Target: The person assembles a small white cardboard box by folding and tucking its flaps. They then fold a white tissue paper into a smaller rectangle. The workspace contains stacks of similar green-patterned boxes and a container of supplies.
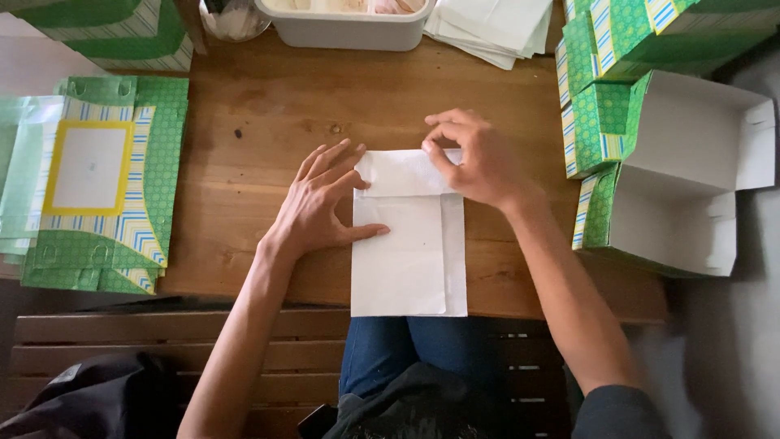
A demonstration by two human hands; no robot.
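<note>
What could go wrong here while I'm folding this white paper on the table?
1. The white paper hangs a little over the table edge near your lap, so it may slide or crease crooked.
2. Only the left hand pins it flat while the right hand pinches the top flap, so the fold could shift sideways.
3. The open box sits close to your right arm and might get knocked.
</note>
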